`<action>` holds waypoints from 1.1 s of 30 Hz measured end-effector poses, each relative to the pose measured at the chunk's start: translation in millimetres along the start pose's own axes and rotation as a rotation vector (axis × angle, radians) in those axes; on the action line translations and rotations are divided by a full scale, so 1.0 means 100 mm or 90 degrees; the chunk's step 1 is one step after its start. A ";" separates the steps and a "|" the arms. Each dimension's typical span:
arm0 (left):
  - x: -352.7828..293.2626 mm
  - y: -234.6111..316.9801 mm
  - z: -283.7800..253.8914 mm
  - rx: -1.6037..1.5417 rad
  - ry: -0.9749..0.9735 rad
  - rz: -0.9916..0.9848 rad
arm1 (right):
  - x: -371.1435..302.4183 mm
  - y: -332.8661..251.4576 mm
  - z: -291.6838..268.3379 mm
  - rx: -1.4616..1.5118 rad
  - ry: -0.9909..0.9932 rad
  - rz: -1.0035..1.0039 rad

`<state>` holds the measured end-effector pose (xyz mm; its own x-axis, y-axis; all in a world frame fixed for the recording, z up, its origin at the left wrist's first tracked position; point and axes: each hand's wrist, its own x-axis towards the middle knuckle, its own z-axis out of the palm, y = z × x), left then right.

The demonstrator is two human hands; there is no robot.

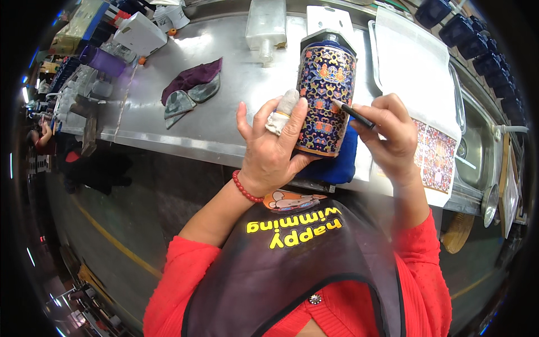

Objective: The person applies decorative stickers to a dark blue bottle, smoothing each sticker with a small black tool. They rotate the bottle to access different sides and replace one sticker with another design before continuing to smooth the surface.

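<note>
A dark blue bottle (pixel 327 95) covered in a gold, red and blue floral pattern lies tilted on a folded blue cloth (pixel 341 168), its neck pointing away from me. My left hand (pixel 272 132) steadies its left side, the index finger along the surface and the thumb by the base. One finger wears a grey-white cloth cover (pixel 286 109). Pinched in my right hand (pixel 393 132) is a slim black pen-shaped tool (pixel 357 115). Its tip meets the patterned surface on the right side, or hovers just over it; I cannot tell which.
A clear bottle (pixel 266 31) lies at the back of the metal table (pixel 219 132). Purple and grey cloths (pixel 193 90) lie to the left, a purple cup (pixel 103 60) beyond. To the right are white paper (pixel 412 56), a patterned sheet (pixel 435 154) and a sink (pixel 474 157).
</note>
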<state>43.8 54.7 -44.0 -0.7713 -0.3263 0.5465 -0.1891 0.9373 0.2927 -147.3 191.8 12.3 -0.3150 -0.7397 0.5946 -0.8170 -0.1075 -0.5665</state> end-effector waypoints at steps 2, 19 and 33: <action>-0.05 0.00 -0.02 -0.004 0.019 0.022 | -0.08 0.05 0.00 0.042 -0.106 -0.140; -0.18 -0.03 0.05 0.058 0.157 0.183 | -0.28 0.14 -0.04 0.125 -0.077 0.008; -0.30 -0.02 -0.01 0.006 0.146 0.175 | -0.25 0.06 0.03 0.021 -0.036 -0.155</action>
<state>67.5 62.7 -60.0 -0.6382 -0.0794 0.7658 0.0000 0.9947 0.1031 -142.8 207.9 -8.2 -0.0829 -0.7255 0.6832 -0.8486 -0.3080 -0.4301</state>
